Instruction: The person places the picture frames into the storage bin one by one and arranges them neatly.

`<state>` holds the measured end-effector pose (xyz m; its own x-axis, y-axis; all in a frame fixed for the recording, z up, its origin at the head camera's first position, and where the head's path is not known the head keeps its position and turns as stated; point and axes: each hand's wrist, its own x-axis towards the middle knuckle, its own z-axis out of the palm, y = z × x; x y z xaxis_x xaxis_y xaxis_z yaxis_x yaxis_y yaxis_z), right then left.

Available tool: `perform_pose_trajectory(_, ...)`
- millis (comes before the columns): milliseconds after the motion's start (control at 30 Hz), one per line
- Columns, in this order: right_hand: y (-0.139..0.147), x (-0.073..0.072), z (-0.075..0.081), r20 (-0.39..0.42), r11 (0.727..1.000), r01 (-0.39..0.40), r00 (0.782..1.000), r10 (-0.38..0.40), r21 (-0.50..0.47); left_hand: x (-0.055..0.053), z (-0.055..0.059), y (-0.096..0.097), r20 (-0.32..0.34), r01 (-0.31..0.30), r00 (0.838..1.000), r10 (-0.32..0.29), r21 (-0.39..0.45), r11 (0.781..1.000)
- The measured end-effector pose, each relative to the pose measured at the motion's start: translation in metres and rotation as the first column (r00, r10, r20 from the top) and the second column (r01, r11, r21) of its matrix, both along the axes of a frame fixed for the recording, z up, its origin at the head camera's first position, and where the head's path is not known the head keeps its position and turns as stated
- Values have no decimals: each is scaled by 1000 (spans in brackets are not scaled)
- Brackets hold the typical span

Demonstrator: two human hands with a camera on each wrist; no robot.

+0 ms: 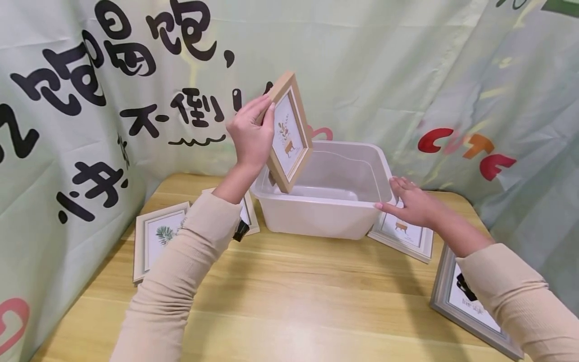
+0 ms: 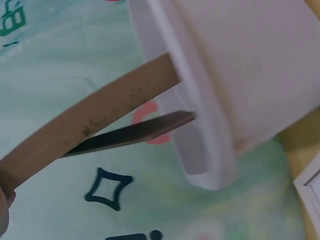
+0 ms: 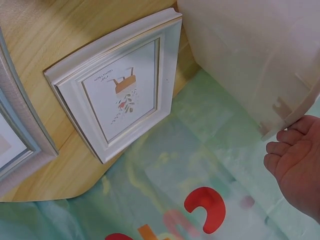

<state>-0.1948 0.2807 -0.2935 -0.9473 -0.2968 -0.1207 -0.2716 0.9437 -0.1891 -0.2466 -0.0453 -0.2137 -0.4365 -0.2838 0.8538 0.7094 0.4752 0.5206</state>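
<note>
The head view shows both hands at once: the left hand (image 1: 251, 133) is clamped on the upper edge of a light wooden picture frame (image 1: 286, 136), which it holds tilted over the left end of a pale plastic tub (image 1: 316, 221); the right hand (image 1: 413, 203) lies along the tub's right rim, thumb and fingers apart. Only the left wrist view gives the held frame's scuffed side and the dark stand (image 2: 132, 135) jutting out behind it; whether the frame touches the tub I cannot tell. The right wrist view alone shows nearly all of the white frame (image 3: 122, 95) to the tub's right, which the hand partly covers from above. Counted, there are two hands, one tub and five frames: one held and four on the wooden table (image 1: 289, 286), two left of the tub, partly hidden by the left arm, and two right, the outer one grey (image 1: 475, 328).
</note>
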Motion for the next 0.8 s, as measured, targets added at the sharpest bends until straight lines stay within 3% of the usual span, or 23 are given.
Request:
perform_pose_trajectory(400, -3, 3, 0, -26, 1000, -4, 1000, 4, -4, -9, -41, -10, 42, -79, 996, 82, -76, 994)
perform_pose_trajectory(800, -3, 3, 0, -19, 1000, -1, 1000, 1, -16, -12, -67, -8, 56, -104, 991, 118, -202, 974)
